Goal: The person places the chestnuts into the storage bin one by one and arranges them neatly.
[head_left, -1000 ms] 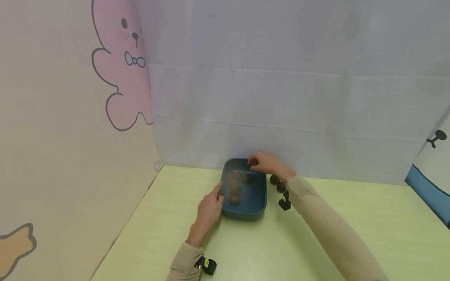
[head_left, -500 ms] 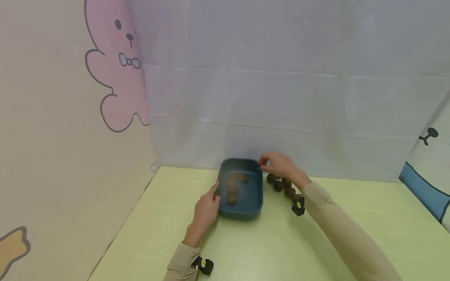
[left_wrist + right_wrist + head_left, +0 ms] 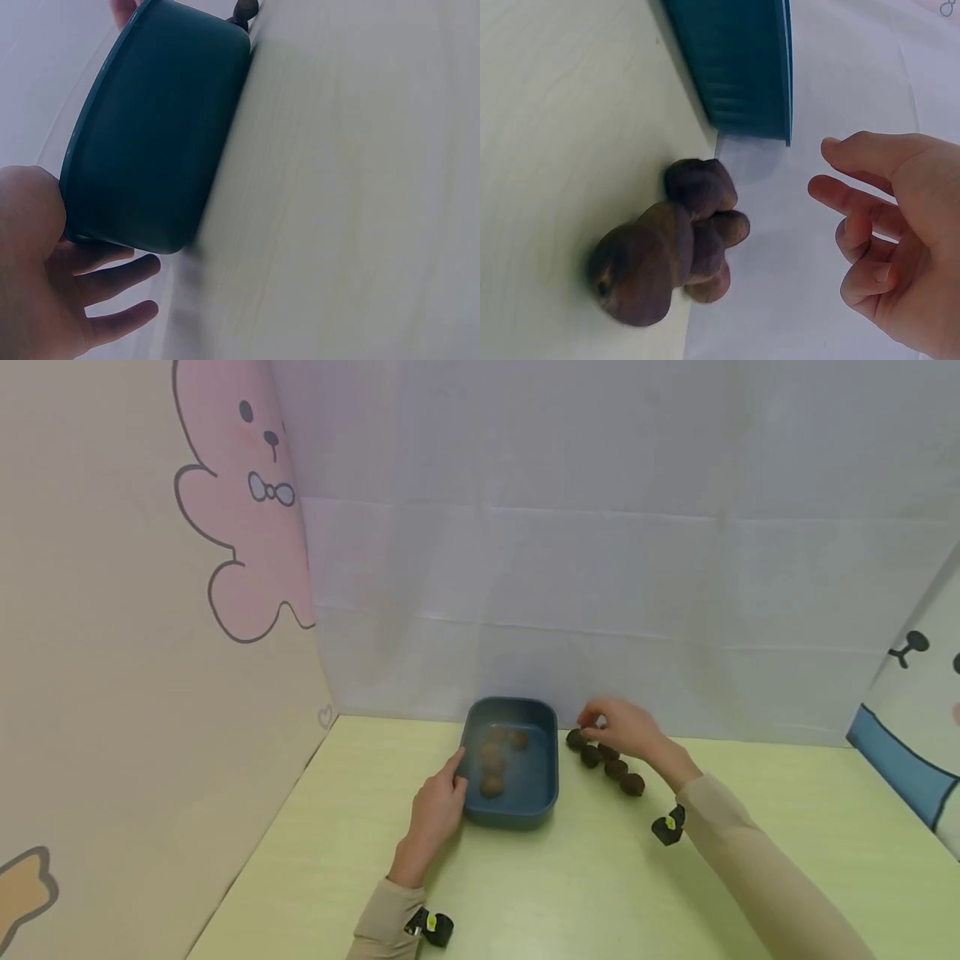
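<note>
A blue rectangular bin (image 3: 514,817) stands at the back of the table with several brown chestnuts (image 3: 492,786) inside; a haze blurs some of them. My left hand (image 3: 437,806) holds the bin's left side, its thumb (image 3: 30,206) at the rim and the other fingers against the outer wall. To the right of the bin lies a cluster of loose dark brown chestnuts (image 3: 634,274). Over the far end of that cluster hovers my right hand (image 3: 621,727), with loosely bent fingers and nothing between thumb and forefinger in the right wrist view.
The yellow-green table (image 3: 517,893) meets a white sheet (image 3: 495,585) right behind the bin. On the left rises a beige wall panel (image 3: 135,710) with a pink bear drawing. Another panel with a drawn figure (image 3: 900,777) closes the right side.
My right hand has moved from over the bin's far right corner rightward to above the loose chestnuts, and more of those show now. The left hand stays on the bin.
</note>
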A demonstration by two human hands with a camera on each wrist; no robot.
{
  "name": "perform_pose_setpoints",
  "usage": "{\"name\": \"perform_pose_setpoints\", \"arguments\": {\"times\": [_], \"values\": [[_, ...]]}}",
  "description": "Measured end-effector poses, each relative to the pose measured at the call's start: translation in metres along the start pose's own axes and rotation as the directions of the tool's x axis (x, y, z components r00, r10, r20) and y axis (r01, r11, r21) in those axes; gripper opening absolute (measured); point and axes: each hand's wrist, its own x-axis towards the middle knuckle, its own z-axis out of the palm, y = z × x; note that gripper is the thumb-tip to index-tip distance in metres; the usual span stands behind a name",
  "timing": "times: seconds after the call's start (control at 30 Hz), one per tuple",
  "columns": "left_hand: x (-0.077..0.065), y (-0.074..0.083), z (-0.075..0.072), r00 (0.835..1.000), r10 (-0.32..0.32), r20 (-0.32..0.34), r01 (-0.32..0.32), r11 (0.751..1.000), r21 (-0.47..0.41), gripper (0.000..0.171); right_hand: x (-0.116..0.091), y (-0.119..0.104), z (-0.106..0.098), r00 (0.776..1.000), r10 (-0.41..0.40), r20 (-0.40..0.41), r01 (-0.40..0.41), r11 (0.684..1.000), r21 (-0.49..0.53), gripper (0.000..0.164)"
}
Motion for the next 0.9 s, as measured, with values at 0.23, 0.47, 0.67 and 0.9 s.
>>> {"name": "perform_pose_setpoints", "arguments": {"times": [0.23, 0.47, 0.67, 0.9], "values": [[0.000, 0.000, -0.002, 1.000, -0.019, 0.014, 0.019, 1.000, -0.009, 0.052, -0.023, 0.009, 0.004, 1.000, 0.028, 0.005, -0.028, 1.000, 0.008, 0.017], [-0.001, 0.000, -0.003, 1.000, -0.015, 0.021, 0.016, 1.000, -0.021, 0.052, -0.045, 0.025, 0.014, 0.996, 0.076, 0.039, -0.076, 0.997, 0.007, 0.020], [-0.001, 0.001, -0.003, 1.000, -0.005, 0.019, 0.006, 1.000, -0.027, 0.052, -0.057, 0.033, 0.017, 0.994, 0.110, 0.028, -0.110, 0.994, -0.002, 0.021], [-0.001, 0.001, -0.001, 0.999, -0.004, 0.032, 0.005, 0.999, -0.033, 0.052, -0.073, 0.035, 0.018, 0.987, 0.155, 0.033, -0.156, 0.988, 0.002, 0.020]]}}
